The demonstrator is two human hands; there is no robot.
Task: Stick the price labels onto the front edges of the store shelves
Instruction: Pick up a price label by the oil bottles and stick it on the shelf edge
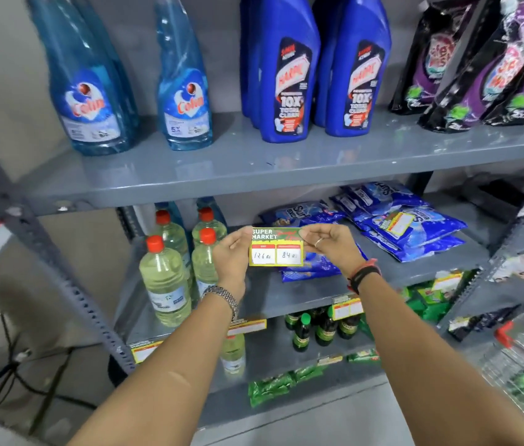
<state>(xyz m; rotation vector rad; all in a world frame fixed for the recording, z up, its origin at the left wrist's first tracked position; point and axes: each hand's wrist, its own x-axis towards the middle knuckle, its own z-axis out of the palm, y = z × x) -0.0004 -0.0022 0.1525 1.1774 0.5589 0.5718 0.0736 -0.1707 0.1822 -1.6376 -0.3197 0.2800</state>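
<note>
Both hands, left (233,255) and right (331,244), pinch the price label (276,246) level.

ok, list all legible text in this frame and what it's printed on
"SUPER MARKET", "126", "84": yellow paper price label held between left hand and right hand.
"Colin", "5X": light blue clear spray bottles.
"10X TOTAL CLEAN": dark blue plastic cleaner bottles; brand blurred.
Purple-black pouches, blue detergent packets, shelf-edge labels: too blurred.
</note>
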